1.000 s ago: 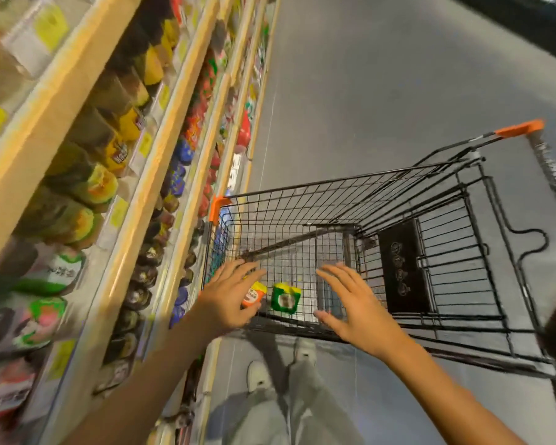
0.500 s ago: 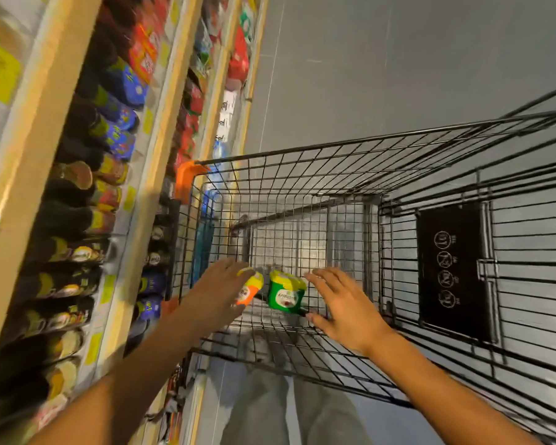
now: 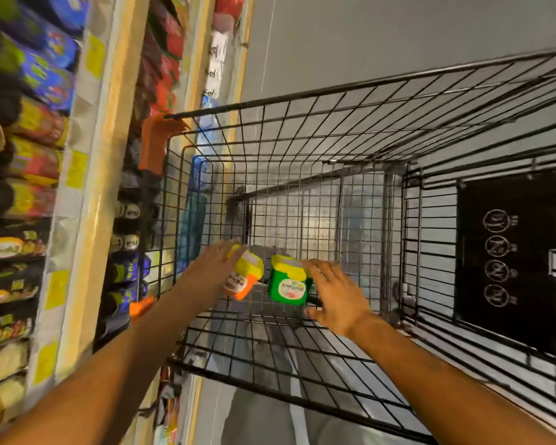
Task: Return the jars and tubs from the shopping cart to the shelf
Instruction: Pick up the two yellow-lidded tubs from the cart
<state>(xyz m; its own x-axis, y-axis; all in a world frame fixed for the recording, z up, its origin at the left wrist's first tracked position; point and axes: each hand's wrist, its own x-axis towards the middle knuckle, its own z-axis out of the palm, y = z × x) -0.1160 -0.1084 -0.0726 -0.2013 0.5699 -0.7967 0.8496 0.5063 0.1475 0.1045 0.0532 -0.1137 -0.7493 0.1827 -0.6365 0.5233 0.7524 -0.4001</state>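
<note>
**Both hands reach the last two tubs in the cart**

A head-worn camera looks down into a black wire shopping cart (image 3: 350,149) standing close beside a stocked store shelf (image 3: 87,194). All places below are given relative to the cart.

Only two items show inside the cart, both low down near its bottom at the end nearest the person: an orange tub (image 3: 243,277) with a yellow lid, on the shelf side, and a green tub (image 3: 288,284) with a yellow lid just beside it, toward the cart's middle. The two tubs sit close together but do not appear to touch. No other jars or tubs are visible in the cart, so the task seems close to its end, with these two not yet returned. Neither has been lifted clear of the cart.

The left hand (image 3: 209,268) is inside the cart on the shelf side, its fingers fairly straight and laid against the orange tub's side; whether the thumb wraps round the tub is hidden. The right hand (image 3: 337,293) is inside too, fingers spread and relaxed, fingertips at the green tub's lid edge, thumb low and apart from it. Neither hand looks closed around its tub.

The shelf beside the cart is packed with blurred jars and packets.
</note>
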